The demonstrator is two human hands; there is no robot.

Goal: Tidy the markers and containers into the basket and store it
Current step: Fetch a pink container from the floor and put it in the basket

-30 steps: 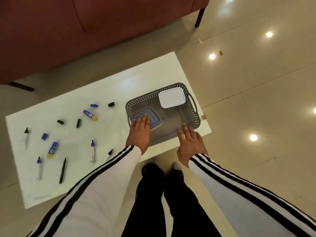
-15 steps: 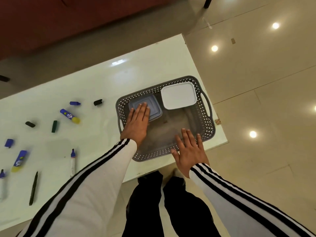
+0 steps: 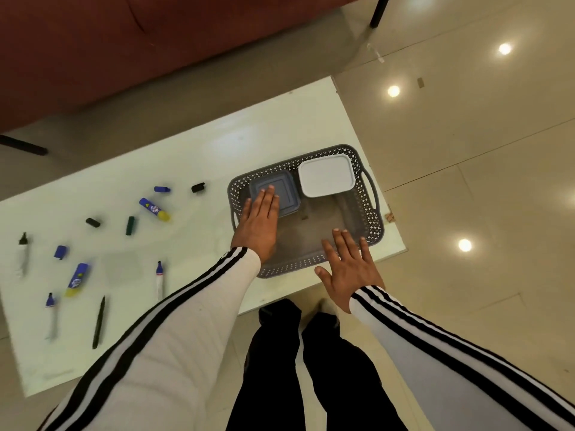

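A: Which step is the person doing at this moment?

B: I think it is the containers step, almost at its end. The basket [image 3: 370,227] stands at the right end of the counter [image 3: 193,157]. Inside it, at the far side, the blue box [image 3: 287,188] and the white box [image 3: 326,175] lie next to each other.

A: And the hands?

B: The left hand [image 3: 259,225] lies flat, fingers stretched, with the fingertips on the lid of the blue box. It grips nothing; it looks like it is pressing or pushing the box into its place. The right hand [image 3: 348,265] is also spread and holds nothing. It is over the near rim of the basket. I cannot tell if it really touches the rim.

A: So what remains?

B: The markers, all of them. They are on the counter, left of the basket and well apart from it: a blue marker [image 3: 154,209] with a yellow end, a second one [image 3: 77,279], a thin black pen [image 3: 99,321], and white pens [image 3: 159,275]. Some loose caps [image 3: 198,187] lie between them.

A: What does the next move need?

B: In my opinion, the left hand must leave the box and reach to the left. The small caps need a pinch with the fingertips, and the round markers can roll away. The near half of the basket is free for them.
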